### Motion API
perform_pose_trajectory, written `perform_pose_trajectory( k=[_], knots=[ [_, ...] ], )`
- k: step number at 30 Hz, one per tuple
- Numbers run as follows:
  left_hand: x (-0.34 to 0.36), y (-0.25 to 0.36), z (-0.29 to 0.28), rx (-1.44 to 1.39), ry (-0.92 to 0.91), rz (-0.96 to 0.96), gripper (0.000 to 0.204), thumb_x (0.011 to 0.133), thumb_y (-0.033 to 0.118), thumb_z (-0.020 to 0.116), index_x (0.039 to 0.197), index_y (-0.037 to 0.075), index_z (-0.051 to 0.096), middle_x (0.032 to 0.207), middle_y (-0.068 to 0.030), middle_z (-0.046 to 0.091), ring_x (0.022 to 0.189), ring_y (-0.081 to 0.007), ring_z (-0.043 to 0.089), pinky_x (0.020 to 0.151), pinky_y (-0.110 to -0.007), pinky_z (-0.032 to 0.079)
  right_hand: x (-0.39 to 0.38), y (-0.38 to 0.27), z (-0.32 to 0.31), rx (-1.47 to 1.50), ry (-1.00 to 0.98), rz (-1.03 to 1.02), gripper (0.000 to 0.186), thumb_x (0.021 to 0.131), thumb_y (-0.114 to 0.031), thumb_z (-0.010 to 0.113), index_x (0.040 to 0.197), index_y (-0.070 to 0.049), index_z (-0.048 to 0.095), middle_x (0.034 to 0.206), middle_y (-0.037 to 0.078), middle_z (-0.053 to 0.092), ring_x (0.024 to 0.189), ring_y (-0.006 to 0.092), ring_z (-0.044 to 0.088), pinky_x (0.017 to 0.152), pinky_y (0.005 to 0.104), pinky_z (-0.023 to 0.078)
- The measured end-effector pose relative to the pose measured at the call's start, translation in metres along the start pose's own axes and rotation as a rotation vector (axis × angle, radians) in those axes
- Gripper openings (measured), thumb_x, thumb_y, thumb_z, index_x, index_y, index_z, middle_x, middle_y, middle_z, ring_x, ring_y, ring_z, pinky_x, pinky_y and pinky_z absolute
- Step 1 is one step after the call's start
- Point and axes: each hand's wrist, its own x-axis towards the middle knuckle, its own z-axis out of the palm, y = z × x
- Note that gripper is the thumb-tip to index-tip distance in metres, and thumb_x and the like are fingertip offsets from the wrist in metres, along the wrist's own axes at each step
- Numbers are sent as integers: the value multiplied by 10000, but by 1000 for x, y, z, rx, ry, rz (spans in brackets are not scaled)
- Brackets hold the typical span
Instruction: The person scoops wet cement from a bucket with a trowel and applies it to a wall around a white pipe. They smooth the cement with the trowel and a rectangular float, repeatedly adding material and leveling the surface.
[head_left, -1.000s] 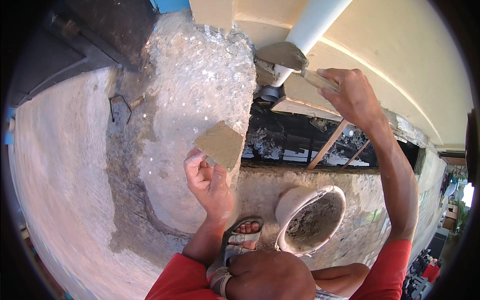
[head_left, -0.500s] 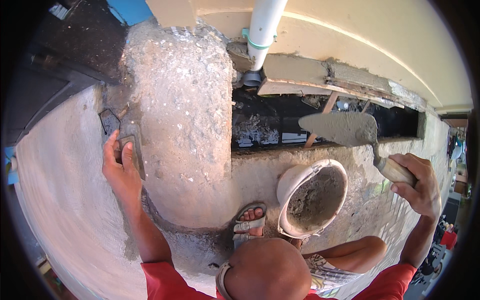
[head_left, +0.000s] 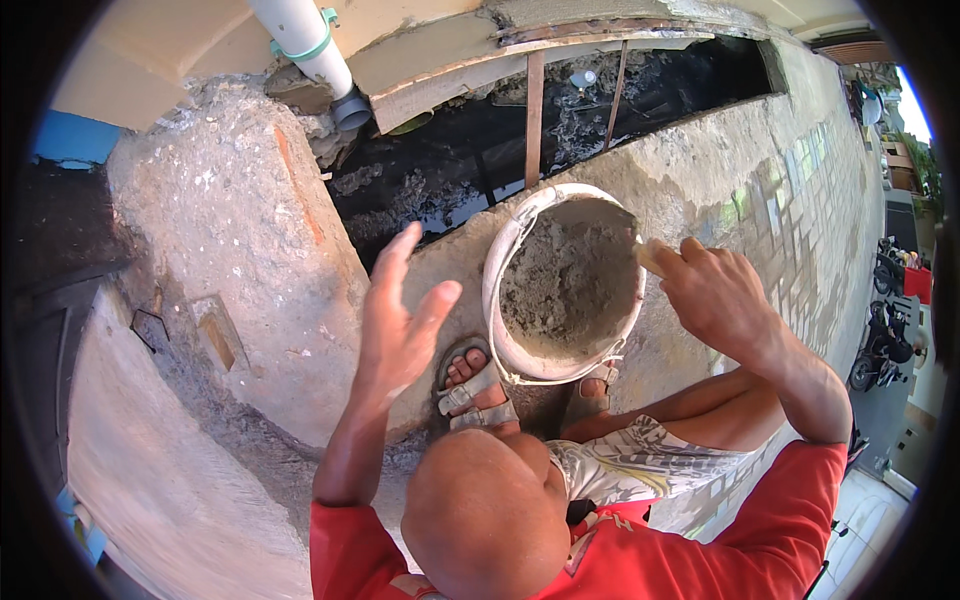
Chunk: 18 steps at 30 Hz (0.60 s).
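My left hand (head_left: 400,315) is raised left of a white bucket (head_left: 492,290), open and holding nothing, fingers apart. My right hand (head_left: 710,290) grips the wooden handle of a trowel (head_left: 652,258) at the bucket's right rim; the blade is mostly hidden inside. Lumpy grey mortar (head_left: 550,285) sits in the bucket, which stands between my sandalled feet and the edge of the dark channel. A small square board (head_left: 218,332) lies on the concrete to the left.
Beyond the bucket runs an open channel (head_left: 680,85) of dark water, crossed by wooden strips (head_left: 533,120). A white pipe (head_left: 305,35) with a clamp comes down beside the wall. At the left is a dark metal door (head_left: 70,230); parked motorbikes (head_left: 882,340) stand far right.
My left hand has let go of the small board on the floor and risen rightward. The trowel has come down from near the pipe, over the channel, into the bucket. The view has shifted.
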Motion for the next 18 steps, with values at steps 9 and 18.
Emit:
perform_pose_trajectory(
  k=[9, 18],
  knots=[
    [26, -20, 108, -363, -192, -315, 476, 808, -63, 512, 1284, -66, 524, 1081, -55, 616, 902, -81, 544, 790, -228, 447, 33, 12, 72, -73, -152, -100, 229, 855, -51, 592, 1081, -25, 565, 685, 172, 653, 685, 339, 706, 600, 451, 575],
    [-6, -12, 115, -211, -149, 5, 491, 790, -34, 536, 1280, -51, 547, 1087, -178, 673, 985, -161, 618, 869, -310, 482, -9, 38, 91, 223, -175, -173, 307, 866, -122, 572, 1172, -140, 559, 701, 194, 658, 667, 386, 674, 607, 482, 556]
  ],
)
